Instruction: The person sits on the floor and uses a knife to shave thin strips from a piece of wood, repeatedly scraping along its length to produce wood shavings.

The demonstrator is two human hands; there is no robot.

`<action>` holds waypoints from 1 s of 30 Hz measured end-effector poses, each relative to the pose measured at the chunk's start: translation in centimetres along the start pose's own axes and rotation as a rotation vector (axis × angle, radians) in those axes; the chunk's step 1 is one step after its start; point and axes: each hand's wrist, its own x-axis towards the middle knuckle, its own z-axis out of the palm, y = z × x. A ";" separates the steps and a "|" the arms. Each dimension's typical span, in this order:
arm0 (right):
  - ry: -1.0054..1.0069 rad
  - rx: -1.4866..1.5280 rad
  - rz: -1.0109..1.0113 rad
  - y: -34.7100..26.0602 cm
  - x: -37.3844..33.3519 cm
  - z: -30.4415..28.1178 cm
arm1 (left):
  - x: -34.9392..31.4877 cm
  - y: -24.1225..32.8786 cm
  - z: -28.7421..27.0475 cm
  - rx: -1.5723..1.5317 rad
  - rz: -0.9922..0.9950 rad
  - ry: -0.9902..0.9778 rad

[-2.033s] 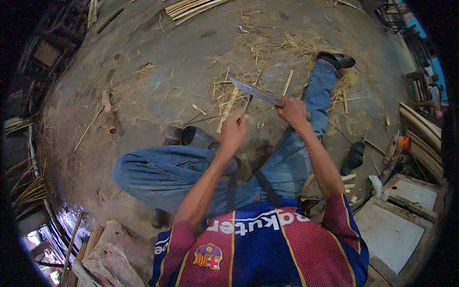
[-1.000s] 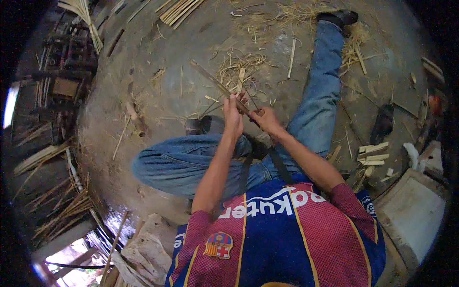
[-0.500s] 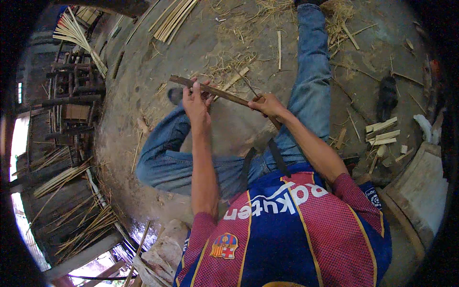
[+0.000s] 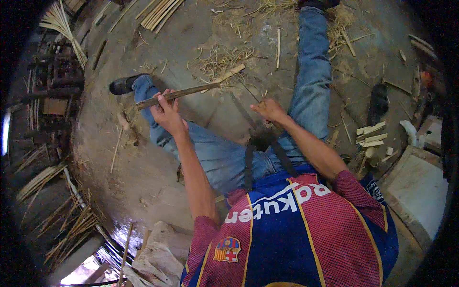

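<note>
Apparently for control, a brown strip (image 4: pixel 197 90) is gripped off-centre by the left hand (image 4: pixel 167 114) and, right of the strip, a thin dark rod (image 4: pixel 250 93) by the right hand (image 4: pixel 270 111).

- Held strip (image 4: pixel 196 89): brown
- Thin rod (image 4: pixel 250 92): dark
- Shirt (image 4: pixel 265 239): broad maroon and blue stripes, thin yellow lines between, fine dotted texture on maroon, white lettering
- Crest (image 4: pixel 226 249): blue, red, yellow
- Jeans (image 4: pixel 313 71): faded blue, paler patches
- Straps (image 4: pixel 249 167): plain black
- Shoe (image 4: pixel 123 85): black
- Floor (image 4: pixel 110 186): grey-brown, mottled
- Shavings (image 4: pixel 222 60): straw yellow
- Strip bundle (image 4: pixel 161 14): pale tan
- Short wood pieces (image 4: pixel 372 139): cream
- Sack (image 4: pixel 160 248): dirty beige
- Panel (image 4: pixel 413 191): greyish white
</note>
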 end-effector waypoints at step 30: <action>-0.015 0.036 -0.224 0.9 0.7 2.4 | 0.8 -4.0 2.4 0.129 -0.046 0.073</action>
